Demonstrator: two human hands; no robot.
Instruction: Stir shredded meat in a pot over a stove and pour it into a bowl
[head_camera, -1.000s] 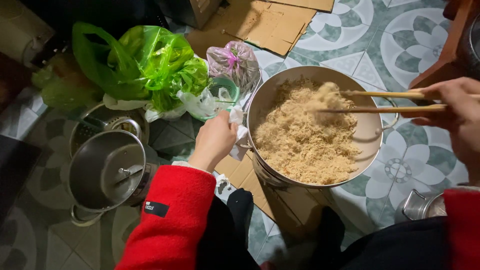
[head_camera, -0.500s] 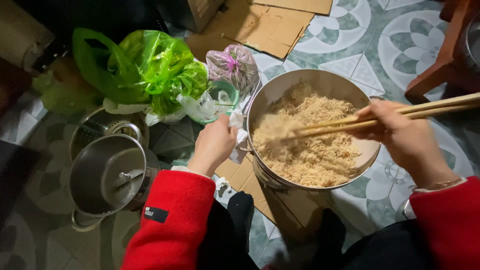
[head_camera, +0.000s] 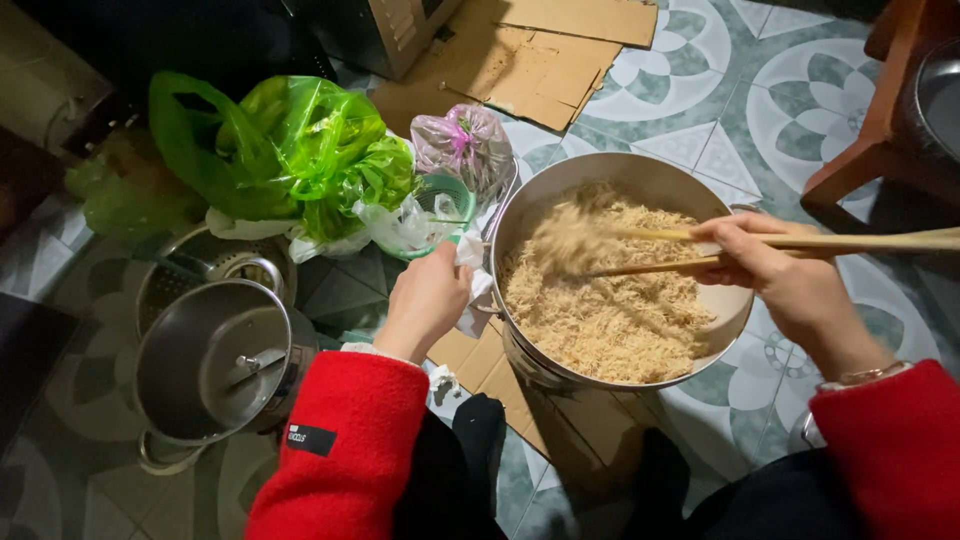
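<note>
Currently, shredded food (head_camera: 610, 310) is stirred with chopsticks (head_camera: 850, 243) gripped by the right hand (head_camera: 790, 280); the pot (head_camera: 640, 175) rim at nine o'clock is clamped through a cloth (head_camera: 475, 285) by the left hand (head_camera: 425, 300); next, deeper strands need lifting.

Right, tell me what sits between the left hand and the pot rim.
In the head view, a crumpled white cloth lies between the left hand and the rim of the big metal pot; the hand presses it against the rim's outer side.
</note>
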